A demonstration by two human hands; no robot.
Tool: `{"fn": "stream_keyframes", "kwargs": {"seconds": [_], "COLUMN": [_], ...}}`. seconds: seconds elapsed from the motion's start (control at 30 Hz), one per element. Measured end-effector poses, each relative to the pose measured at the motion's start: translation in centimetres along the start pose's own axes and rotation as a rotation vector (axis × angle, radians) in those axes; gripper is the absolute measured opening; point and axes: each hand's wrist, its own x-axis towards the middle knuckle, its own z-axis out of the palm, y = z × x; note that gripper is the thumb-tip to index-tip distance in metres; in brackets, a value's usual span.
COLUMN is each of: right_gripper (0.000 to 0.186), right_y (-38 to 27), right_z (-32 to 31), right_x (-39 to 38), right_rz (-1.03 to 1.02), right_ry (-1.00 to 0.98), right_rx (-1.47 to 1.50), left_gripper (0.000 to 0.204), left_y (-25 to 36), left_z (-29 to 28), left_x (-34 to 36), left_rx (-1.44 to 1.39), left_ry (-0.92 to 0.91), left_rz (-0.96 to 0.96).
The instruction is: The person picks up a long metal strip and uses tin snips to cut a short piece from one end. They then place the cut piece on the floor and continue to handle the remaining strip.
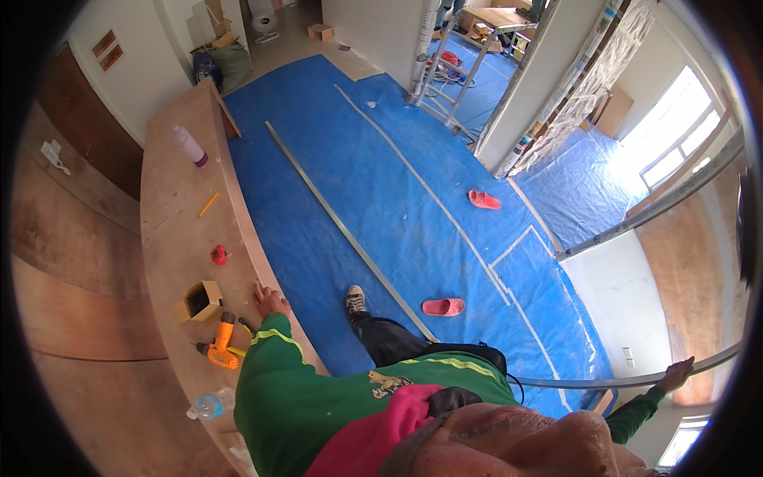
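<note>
My left hand point(272, 300) lies on the front edge of a long wooden counter point(179, 238), its fingers stretched out and holding nothing. Close beside it are an orange cordless drill point(222, 347) and an open cardboard box point(208, 299) with dark contents. A red tape measure point(219, 255), a yellow pencil point(208, 204) and a purple bottle point(189, 145) stand or lie farther along; a clear plastic bottle point(210, 405) is nearer. Out at the far right, my right hand point(677, 374) grips a long grey metal bar point(572, 384). The fingers' far side is hidden.
A blue sheet point(334, 207) covers the floor, with a long pale strip point(342, 226) lying across it. Two red slippers point(443, 307) lie apart there. Beyond are a metal ladder point(459, 75), a plastic-wrapped post point(568, 95) and sacks point(233, 65) by the wall.
</note>
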Motion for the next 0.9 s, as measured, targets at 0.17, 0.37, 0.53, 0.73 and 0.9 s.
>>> {"fn": "stream_keyframes", "kwargs": {"seconds": [0.17,0.37,0.53,0.73,0.9], "right_gripper": [0.032,0.024,0.039,0.042,0.039], "right_y": [-1.4,-4.7,-7.0,-7.7,-7.9], "right_z": [2.9,6.7,8.1,6.3,4.9], "right_x": [-1.6,-5.5,-8.0,-8.6,-8.7], "right_rz": [-0.009,-0.067,-0.121,-0.122,-0.069], "right_ry": [0.112,0.173,0.248,0.289,0.293], "right_rx": [-0.052,-0.092,-0.156,-0.19,-0.108], "left_gripper": [0.024,0.022,0.022,0.023,0.021], "left_y": [-0.3,-0.7,-0.6,-0.4,-0.5], "left_z": [0.2,0.7,0.5,0.3,0.5], "left_x": [-0.1,-0.1,-0.1,-0.2,-0.2], "left_rx": [-0.009,-0.001,-0.011,-0.014,0.002], "left_ry": [-0.005,0.023,0.021,0.038,0.025], "left_rz": [0.006,0.039,0.052,0.034,0.037]}}
